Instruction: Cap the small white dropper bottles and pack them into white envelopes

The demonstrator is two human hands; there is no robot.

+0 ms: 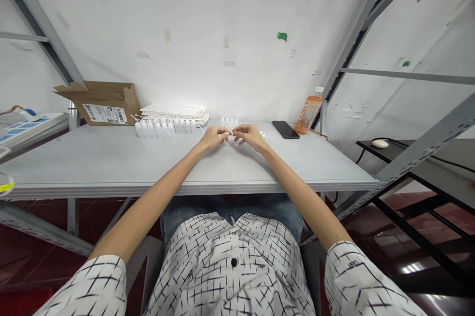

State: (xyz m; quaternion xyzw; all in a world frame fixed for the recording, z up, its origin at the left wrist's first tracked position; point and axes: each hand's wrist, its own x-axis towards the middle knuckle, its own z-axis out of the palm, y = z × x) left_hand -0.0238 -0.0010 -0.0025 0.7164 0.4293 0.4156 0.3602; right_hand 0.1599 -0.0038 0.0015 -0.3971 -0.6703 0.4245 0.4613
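Observation:
My left hand (215,137) and my right hand (251,137) meet above the middle of the table, fingertips almost touching. Each has its thumb and forefinger pinched together. Something small and whitish may be between the fingertips, but it is too small to name. Just behind the hands stands a short row of small white bottles (229,122). Beside my right hand lie some small clear-white pieces (264,135). To the left, more small white bottles (154,130) stand in a row, some with thin white strings or tips.
A grey table (111,158) runs along a white wall. At back left are an open cardboard box (107,103) and a stack of white sheets (174,110). A black phone (285,129) and an orange drink bottle (309,112) are at right. Metal posts frame both ends.

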